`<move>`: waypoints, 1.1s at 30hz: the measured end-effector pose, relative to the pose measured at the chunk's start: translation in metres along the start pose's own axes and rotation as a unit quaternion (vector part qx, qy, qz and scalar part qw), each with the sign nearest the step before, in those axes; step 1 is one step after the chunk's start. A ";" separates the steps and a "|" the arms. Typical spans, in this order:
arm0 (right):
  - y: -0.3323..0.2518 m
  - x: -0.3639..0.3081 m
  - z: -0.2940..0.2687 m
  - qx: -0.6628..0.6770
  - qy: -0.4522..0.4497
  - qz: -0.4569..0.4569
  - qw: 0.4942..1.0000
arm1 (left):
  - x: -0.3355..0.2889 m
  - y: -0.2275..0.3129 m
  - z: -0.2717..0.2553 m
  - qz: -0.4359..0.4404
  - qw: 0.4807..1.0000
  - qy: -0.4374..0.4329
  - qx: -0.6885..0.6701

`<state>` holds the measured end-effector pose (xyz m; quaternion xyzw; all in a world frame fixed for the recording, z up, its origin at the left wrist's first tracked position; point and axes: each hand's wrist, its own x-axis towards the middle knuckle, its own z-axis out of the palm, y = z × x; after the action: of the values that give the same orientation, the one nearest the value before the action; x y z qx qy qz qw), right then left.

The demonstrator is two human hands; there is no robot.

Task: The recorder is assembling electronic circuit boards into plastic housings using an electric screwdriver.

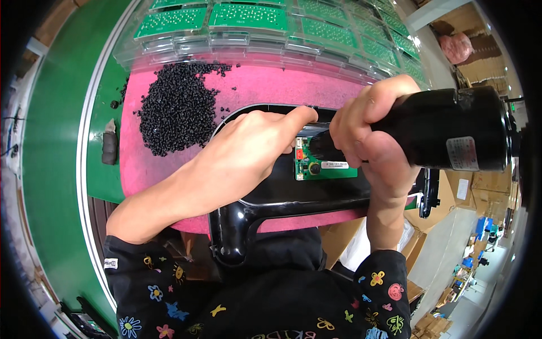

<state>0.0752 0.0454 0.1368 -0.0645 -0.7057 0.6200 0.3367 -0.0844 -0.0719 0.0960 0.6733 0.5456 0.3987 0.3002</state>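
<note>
My right hand grips a black cylindrical power screwdriver, its tip pointing down at a small green circuit board. The board sits inside a glossy black plastic housing that lies on a pink mat. My left hand rests flat on the housing with the fingers stretched toward the board's left edge, touching or nearly touching it. The screwdriver's tip is hidden behind my right fingers.
A heap of small black screws lies on the mat at the left. Clear plastic trays holding several green circuit boards line the far side. A green conveyor belt runs at the left, with a dark block on it. Cardboard boxes stand at the right.
</note>
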 end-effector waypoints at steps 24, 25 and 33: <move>-0.026 -0.023 -0.029 0.290 0.010 -0.091 0.953 | 0.008 0.008 0.005 0.104 0.994 0.020 0.003; -0.031 -0.023 -0.024 0.298 0.040 -0.091 0.950 | 0.011 0.009 0.006 0.110 0.994 0.015 -0.001; -0.029 -0.021 -0.023 0.311 0.045 -0.067 0.947 | 0.005 0.009 0.004 0.086 0.996 0.030 0.002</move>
<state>0.1136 0.0470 0.1546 0.0633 -0.4650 0.7808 0.4124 -0.0765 -0.0690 0.1027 0.7061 0.4949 0.4422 0.2469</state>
